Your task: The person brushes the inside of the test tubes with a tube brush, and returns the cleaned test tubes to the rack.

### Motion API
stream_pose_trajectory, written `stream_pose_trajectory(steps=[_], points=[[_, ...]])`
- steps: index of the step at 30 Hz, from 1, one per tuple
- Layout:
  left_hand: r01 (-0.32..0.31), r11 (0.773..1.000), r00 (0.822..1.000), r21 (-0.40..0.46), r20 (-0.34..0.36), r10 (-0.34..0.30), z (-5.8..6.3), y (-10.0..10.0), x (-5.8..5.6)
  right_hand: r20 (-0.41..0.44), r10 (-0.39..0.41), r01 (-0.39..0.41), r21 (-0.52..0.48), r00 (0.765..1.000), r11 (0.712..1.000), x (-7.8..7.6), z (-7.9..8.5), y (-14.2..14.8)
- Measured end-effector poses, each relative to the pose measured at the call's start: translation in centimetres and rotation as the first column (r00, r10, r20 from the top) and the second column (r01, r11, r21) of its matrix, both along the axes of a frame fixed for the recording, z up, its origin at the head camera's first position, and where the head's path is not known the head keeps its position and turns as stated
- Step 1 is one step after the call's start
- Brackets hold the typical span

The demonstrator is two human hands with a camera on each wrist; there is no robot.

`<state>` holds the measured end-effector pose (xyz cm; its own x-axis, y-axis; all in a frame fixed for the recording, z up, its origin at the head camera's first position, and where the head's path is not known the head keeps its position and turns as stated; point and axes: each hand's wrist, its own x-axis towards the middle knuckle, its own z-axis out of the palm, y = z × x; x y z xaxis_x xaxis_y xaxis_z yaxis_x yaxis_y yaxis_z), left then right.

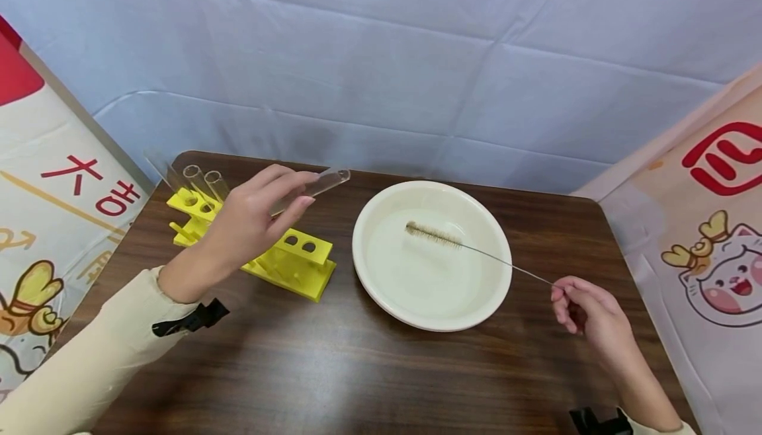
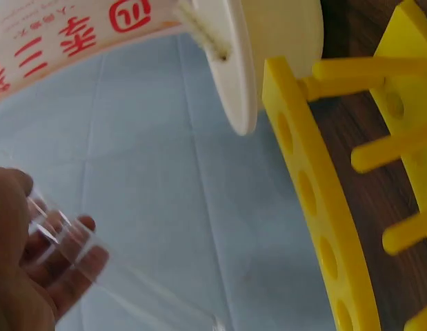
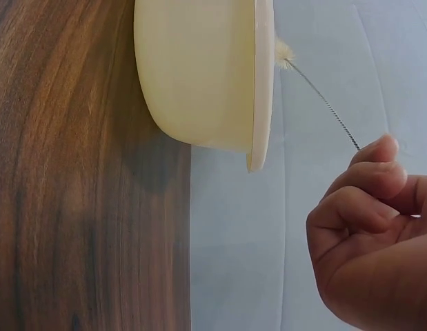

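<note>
My left hand (image 1: 253,213) pinches a clear glass test tube (image 1: 326,182) between thumb and fingers, above the yellow test tube rack (image 1: 297,270). The tube lies tilted, its rounded tip toward the basin. In the left wrist view the same tube (image 2: 123,276) crosses the fingers. My right hand (image 1: 601,316) pinches the wire end of a test tube brush (image 1: 437,235), fingers curled. The bristles hover over the white basin (image 1: 433,322), which holds clear water. In the right wrist view the twisted wire (image 3: 325,102) runs from the fingertips to the bristles at the rim.
Several test tubes (image 1: 215,185) stand in the left part of the rack, behind my left hand. Dark wooden table (image 1: 369,382) lies beneath everything. A pale blue cloth (image 1: 381,58) hangs behind it, and printed sheets (image 1: 714,256) flank both sides.
</note>
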<state>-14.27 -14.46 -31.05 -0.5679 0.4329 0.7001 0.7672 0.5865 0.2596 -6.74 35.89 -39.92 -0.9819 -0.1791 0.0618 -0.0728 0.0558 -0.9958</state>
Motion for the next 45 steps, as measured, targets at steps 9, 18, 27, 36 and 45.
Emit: stream_pose_trajectory(steps=[9,18,27,36,45], points=[[-0.021,0.981,0.987,-0.193,0.155,0.051,-1.2,2.4,-1.3,-0.015,-0.025,0.023,-0.104,1.0,0.994,0.1,0.1,0.0],[0.024,0.976,0.988,-0.215,0.156,0.01,-2.2,3.8,-1.6,-0.021,-0.068,0.062,-0.195,0.997,0.979,-0.1,0.3,0.4],[0.066,0.968,0.989,-0.243,0.144,-0.031,-3.0,5.0,-1.9,-0.061,-0.027,0.002,-0.374,0.998,0.928,-0.3,0.5,1.0],[0.079,0.963,0.985,-0.258,0.172,-0.034,-3.7,5.7,-1.9,-0.124,0.061,-0.115,-0.49,0.99,0.864,-0.3,0.7,1.0],[0.109,0.956,0.975,-0.272,0.215,-0.049,-4.0,6.2,-1.7,-0.177,0.156,-0.225,-0.495,0.972,0.839,-0.4,0.7,0.9]])
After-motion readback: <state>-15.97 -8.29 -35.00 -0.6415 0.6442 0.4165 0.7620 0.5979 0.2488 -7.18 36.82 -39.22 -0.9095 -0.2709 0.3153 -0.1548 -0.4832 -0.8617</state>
